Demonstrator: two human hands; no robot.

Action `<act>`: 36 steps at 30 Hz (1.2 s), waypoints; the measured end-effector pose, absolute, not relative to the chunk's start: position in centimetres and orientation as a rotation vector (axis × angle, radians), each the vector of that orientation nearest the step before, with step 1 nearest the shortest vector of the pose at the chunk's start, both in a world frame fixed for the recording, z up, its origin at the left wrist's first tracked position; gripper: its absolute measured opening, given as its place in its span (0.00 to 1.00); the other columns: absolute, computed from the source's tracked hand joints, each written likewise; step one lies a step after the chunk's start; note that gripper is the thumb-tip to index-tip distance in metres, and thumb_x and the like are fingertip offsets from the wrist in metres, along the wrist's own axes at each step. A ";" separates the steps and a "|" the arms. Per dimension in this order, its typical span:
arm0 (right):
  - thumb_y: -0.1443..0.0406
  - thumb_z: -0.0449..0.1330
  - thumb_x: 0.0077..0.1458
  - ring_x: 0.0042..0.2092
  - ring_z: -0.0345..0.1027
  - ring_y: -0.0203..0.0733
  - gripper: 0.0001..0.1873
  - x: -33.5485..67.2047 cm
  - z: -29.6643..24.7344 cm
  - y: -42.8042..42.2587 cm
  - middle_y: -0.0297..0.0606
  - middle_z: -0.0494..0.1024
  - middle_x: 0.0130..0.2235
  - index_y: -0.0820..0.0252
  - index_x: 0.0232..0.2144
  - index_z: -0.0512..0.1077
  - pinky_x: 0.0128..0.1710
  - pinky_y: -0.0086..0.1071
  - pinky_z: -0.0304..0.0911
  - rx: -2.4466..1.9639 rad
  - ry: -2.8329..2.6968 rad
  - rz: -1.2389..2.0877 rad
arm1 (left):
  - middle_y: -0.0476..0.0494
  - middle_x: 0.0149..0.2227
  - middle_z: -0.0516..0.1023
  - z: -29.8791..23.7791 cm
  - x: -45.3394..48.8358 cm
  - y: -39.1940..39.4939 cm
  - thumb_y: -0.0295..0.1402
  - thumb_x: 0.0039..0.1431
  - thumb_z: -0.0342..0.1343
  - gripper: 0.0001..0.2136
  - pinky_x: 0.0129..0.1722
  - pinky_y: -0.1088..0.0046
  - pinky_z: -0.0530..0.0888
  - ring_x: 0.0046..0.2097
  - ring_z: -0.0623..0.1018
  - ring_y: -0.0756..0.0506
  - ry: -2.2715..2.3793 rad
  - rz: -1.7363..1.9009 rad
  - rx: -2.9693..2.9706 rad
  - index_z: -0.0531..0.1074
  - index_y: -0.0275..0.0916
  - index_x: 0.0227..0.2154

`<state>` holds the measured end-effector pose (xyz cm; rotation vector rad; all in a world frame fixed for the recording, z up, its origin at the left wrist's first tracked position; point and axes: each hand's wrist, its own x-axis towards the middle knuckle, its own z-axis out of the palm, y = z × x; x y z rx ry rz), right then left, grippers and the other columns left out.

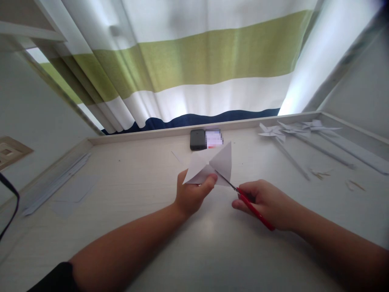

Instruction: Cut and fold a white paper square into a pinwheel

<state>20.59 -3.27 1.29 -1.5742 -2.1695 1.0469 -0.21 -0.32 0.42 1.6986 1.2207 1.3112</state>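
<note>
Nearest of all, a dark sleeve (53,278) at the lower left, and up from it to the work. The right hand (267,205) is wrapped around the red grips of the scissors (258,213), and their slim blades reach in over the paper (223,162). How wide those blades stand, I can't tell. The left hand (193,192) pinches the paper, thumb on top, the other fingers mostly hidden underneath. It's up off the table (197,251), in front of the body, its corners flaring apart.

This looks like the cutting step, a slit running from the edge in toward the middle. What the next move calls for, I'd judge: a firm pinch, the thumb clear of the blades, and a snip that stops short of the centre.

Out to the left lie flat sheets (75,190) and a long strip (57,184); over on the right, small slivers (358,185). Farther, pinwheels (272,130) rest in the right corner, a black case (197,140) sits by the back ledge, and behind it all, the curtain (219,56).
</note>
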 end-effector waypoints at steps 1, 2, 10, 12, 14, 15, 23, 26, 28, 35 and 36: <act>0.51 0.60 0.52 0.23 0.56 0.34 0.20 20.6 1.3 -3.3 0.29 0.65 0.20 0.59 0.20 0.65 0.24 0.29 0.52 -1.586 -2.167 1.056 | 0.48 0.17 0.72 0.4 -0.2 -0.3 0.34 0.51 0.60 0.12 0.23 0.75 0.69 0.21 0.73 0.49 1.221 1.310 1.702 0.70 0.35 0.16; 0.50 0.60 0.52 0.23 0.56 0.34 0.20 20.6 1.3 -3.3 0.29 0.65 0.20 0.59 0.20 0.65 0.24 0.29 0.52 -1.599 -2.167 1.060 | 0.48 0.17 0.73 0.4 -0.2 -0.3 0.34 0.51 0.60 0.12 0.23 0.75 0.69 0.21 0.74 0.49 1.223 1.308 1.706 0.70 0.35 0.16; 0.49 0.63 0.48 0.23 0.57 0.35 0.21 20.7 1.9 -3.4 0.30 0.66 0.20 0.59 0.20 0.64 0.24 0.30 0.51 -1.612 -2.223 0.935 | 0.48 0.18 0.73 0.3 -0.3 -0.4 0.34 0.51 0.60 0.11 0.23 0.75 0.70 0.22 0.74 0.48 1.208 1.294 1.701 0.71 0.35 0.17; 0.49 0.63 0.48 0.23 0.57 0.35 0.22 20.6 1.9 -3.4 0.30 0.66 0.20 0.59 0.20 0.64 0.24 0.29 0.51 -1.621 -2.222 0.932 | 0.48 0.18 0.73 0.4 -0.2 -0.4 0.34 0.51 0.60 0.11 0.23 0.75 0.70 0.22 0.74 0.48 1.205 1.291 1.696 0.70 0.36 0.17; 0.49 0.63 0.47 0.23 0.57 0.35 0.22 20.6 1.8 -3.4 0.30 0.66 0.20 0.59 0.20 0.64 0.24 0.29 0.51 -1.627 -2.213 0.934 | 0.48 0.18 0.73 0.5 -0.2 -0.5 0.34 0.51 0.60 0.12 0.23 0.75 0.70 0.22 0.74 0.48 1.209 1.286 1.688 0.70 0.36 0.17; 0.48 0.63 0.47 0.23 0.57 0.35 0.22 20.6 1.8 -3.3 0.31 0.66 0.20 0.59 0.20 0.64 0.23 0.29 0.50 -1.629 -2.206 0.934 | 0.48 0.18 0.73 0.5 -0.2 -0.5 0.34 0.51 0.60 0.12 0.23 0.75 0.70 0.22 0.74 0.48 1.214 1.285 1.687 0.70 0.36 0.17; 0.47 0.59 0.51 0.23 0.55 0.34 0.23 20.6 1.5 -3.3 0.30 0.64 0.19 0.59 0.19 0.65 0.24 0.30 0.51 -1.593 -2.168 1.019 | 0.48 0.18 0.73 0.1 -0.3 -0.3 0.34 0.51 0.60 0.11 0.24 0.75 0.70 0.22 0.73 0.48 1.216 1.276 1.678 0.71 0.36 0.17; 0.47 0.59 0.51 0.23 0.55 0.34 0.23 20.4 1.4 -3.1 0.30 0.65 0.19 0.59 0.19 0.65 0.24 0.30 0.51 -1.636 -2.151 1.023 | 0.48 0.18 0.74 0.0 -0.2 -0.2 0.35 0.51 0.60 0.12 0.23 0.76 0.70 0.22 0.73 0.49 1.190 1.281 1.644 0.71 0.35 0.17; 0.46 0.59 0.51 0.23 0.55 0.35 0.24 20.4 1.4 -3.0 0.30 0.65 0.19 0.59 0.19 0.65 0.24 0.30 0.51 -1.665 -2.150 0.994 | 0.48 0.19 0.74 -0.1 -0.2 -0.2 0.34 0.51 0.61 0.11 0.24 0.76 0.70 0.22 0.74 0.49 1.164 1.290 1.625 0.71 0.35 0.18; 0.44 0.59 0.50 0.22 0.55 0.34 0.26 20.6 1.3 -2.7 0.31 0.65 0.18 0.59 0.17 0.64 0.23 0.30 0.49 -1.700 -2.189 0.859 | 0.48 0.20 0.74 -0.6 -0.3 0.1 0.36 0.54 0.60 0.13 0.25 0.77 0.70 0.23 0.74 0.50 1.143 1.272 1.592 0.72 0.35 0.19; 0.44 0.59 0.49 0.22 0.55 0.35 0.26 20.6 1.3 -2.6 0.31 0.65 0.18 0.59 0.18 0.64 0.23 0.30 0.49 -1.701 -2.192 0.845 | 0.48 0.20 0.74 -0.6 -0.3 0.2 0.36 0.54 0.60 0.13 0.25 0.77 0.70 0.23 0.73 0.50 1.143 1.268 1.582 0.72 0.34 0.19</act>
